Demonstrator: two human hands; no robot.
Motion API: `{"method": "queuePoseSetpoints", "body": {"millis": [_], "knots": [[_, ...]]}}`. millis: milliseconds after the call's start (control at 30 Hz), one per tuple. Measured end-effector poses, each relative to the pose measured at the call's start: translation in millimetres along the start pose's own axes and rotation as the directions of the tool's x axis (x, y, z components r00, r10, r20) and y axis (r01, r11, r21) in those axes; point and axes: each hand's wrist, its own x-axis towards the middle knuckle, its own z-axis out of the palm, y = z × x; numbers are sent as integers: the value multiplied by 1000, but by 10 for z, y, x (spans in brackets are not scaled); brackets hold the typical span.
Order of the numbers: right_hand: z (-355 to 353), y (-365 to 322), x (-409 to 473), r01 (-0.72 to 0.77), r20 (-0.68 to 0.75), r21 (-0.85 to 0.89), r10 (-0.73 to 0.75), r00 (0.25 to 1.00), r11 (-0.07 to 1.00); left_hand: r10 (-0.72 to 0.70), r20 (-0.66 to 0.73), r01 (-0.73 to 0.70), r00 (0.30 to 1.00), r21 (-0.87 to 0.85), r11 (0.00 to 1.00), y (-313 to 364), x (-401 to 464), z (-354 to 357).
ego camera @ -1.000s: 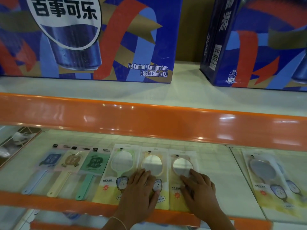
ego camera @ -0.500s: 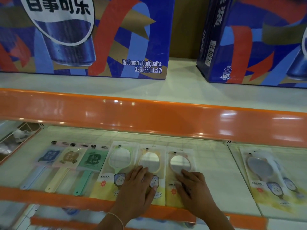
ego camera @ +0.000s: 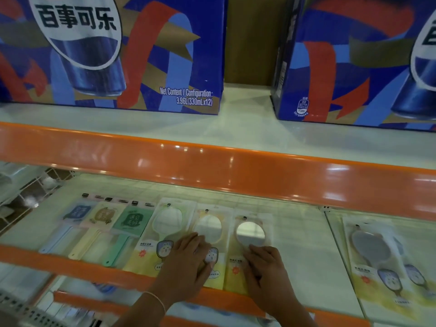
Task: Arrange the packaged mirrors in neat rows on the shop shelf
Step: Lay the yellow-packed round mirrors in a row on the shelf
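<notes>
Three packaged round hand mirrors lie side by side on the pale shelf (ego camera: 299,246): a green-rimmed one (ego camera: 168,220), a yellow-rimmed one (ego camera: 210,226) and an orange-rimmed one (ego camera: 250,233). My left hand (ego camera: 188,263) rests flat with straight fingers on the lower part of the middle pack. My right hand (ego camera: 266,265) lies flat on the lower part of the right pack. To the left lie three packs with blue (ego camera: 76,212), cream (ego camera: 103,215) and green (ego camera: 133,220) printed heads and matching handles.
A loose pile of mirror packs (ego camera: 377,251) lies on the shelf section to the right. An orange rail (ego camera: 212,168) fronts the upper shelf, which carries two large blue cola cartons (ego camera: 113,50). An orange lip (ego camera: 70,265) edges the front of the mirror shelf.
Both hands stay on the two right mirror packs and have slid slightly toward the shelf's front. The camera has shifted a little.
</notes>
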Motion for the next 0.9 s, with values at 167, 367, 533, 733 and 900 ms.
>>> {"method": "queuePoseSetpoints", "body": {"millis": [167,367,533,733,900], "knots": [[-192,21,28,-185,-224,164,220,949,969,-2,-18,2,1000,4,1000,213,137,-66],[-605,504,-187,-330,-314,106,346,884,938,116,-8,-117,993,-52,992,893,598,17],[-1197,1144,-415,-469,-512,-50,381,770,882,193,139,-161,971,-214,964,1689,942,220],[-1516,1704,-660,-788,-261,-112,747,612,606,202,250,-70,947,-452,889,2531,1230,400],[-1610,1771,-683,-784,-142,2,776,614,621,141,313,43,939,-515,856,2946,1324,535]]}}
